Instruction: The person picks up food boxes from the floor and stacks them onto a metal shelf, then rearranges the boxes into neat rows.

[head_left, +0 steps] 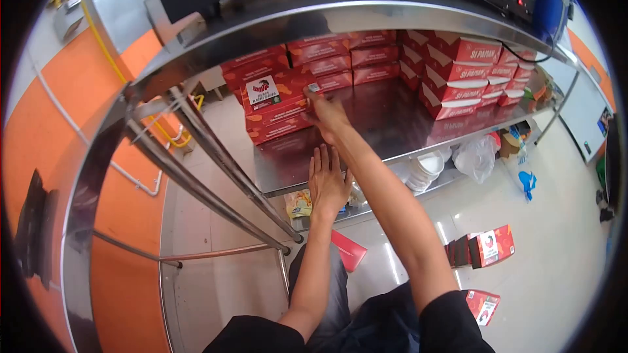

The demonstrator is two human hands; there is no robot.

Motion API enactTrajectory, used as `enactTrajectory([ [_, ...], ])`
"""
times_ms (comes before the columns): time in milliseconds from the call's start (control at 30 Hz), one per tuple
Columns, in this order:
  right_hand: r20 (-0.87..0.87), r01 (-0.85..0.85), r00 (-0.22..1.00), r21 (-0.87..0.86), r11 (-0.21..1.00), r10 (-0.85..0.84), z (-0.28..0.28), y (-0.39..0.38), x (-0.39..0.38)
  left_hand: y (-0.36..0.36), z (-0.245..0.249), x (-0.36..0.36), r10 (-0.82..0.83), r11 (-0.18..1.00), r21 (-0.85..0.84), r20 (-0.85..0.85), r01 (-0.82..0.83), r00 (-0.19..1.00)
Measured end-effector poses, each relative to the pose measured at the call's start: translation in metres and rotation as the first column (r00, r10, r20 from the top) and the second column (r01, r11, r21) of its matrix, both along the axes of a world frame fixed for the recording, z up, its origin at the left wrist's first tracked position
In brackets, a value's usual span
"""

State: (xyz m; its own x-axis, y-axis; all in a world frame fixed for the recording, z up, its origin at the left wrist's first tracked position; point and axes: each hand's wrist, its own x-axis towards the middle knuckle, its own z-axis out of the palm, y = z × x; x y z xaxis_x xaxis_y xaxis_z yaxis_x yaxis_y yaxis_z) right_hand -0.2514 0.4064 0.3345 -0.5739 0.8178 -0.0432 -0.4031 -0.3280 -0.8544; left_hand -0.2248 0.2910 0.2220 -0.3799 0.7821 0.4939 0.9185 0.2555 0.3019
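left hand (328, 183) flat, fingers apart, on near edge of one steel shelf (392, 124) | right hand (327, 114) fingers straight, unclenched, touching left stack of three red boxes (275, 108)

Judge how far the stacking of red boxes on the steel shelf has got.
Done: rows of red boxes already stand stacked on the shelf. In hand: the right hand touches the front stack; the left hand rests on the shelf edge. Left: probably the floor boxes.
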Motion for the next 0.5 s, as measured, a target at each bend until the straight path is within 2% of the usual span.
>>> enactTrajectory([
  [67,0.094,-0.048,0.995,0.079,0.996,0.041,-0.011,0.006,-0.027,-0.010,0.005,-0.003,-0.052,0.998,-0.022,0.008,0.052,0.999],
  [100,0.253,0.018,0.962,0.318,0.948,-0.104,-0.008,0.003,-0.032,-0.011,0.009,-0.004,-0.043,0.998,-0.051,-0.022,0.042,0.999],
  [167,0.284,-0.014,0.955,0.342,0.940,-0.089,-0.009,0.003,-0.032,-0.013,0.014,-0.004,-0.037,0.992,-0.120,-0.083,0.027,0.996],
  [267,0.291,-0.019,0.949,0.439,0.898,-0.122,-0.007,0.005,-0.034,-0.014,0.040,-0.011,-0.032,0.985,-0.168,0.039,0.038,0.999],
  [300,0.288,-0.007,0.947,0.468,0.884,-0.145,-0.016,0.006,-0.035,-0.015,0.041,-0.018,-0.062,0.992,-0.110,-0.001,0.062,0.998],
  [333,0.270,0.092,0.906,0.627,0.774,-0.326,-0.021,0.000,-0.026,-0.016,0.041,-0.025,-0.097,0.994,-0.060,-0.038,0.095,0.995],
  [400,0.150,0.208,0.745,0.873,0.440,-0.650,-0.027,-0.008,0.006,-0.016,0.045,-0.038,-0.192,0.981,-0.013,-0.047,0.192,0.980],
  [467,0.066,0.243,0.932,0.618,0.748,-0.357,-0.014,-0.034,0.083,-0.016,0.056,-0.045,-0.293,0.956,-0.007,0.018,0.293,0.956],
  [500,-0.038,0.319,0.938,0.477,0.819,-0.344,-0.025,-0.046,0.114,-0.014,0.052,-0.050,-0.308,0.951,0.001,0.044,0.308,0.950],
])
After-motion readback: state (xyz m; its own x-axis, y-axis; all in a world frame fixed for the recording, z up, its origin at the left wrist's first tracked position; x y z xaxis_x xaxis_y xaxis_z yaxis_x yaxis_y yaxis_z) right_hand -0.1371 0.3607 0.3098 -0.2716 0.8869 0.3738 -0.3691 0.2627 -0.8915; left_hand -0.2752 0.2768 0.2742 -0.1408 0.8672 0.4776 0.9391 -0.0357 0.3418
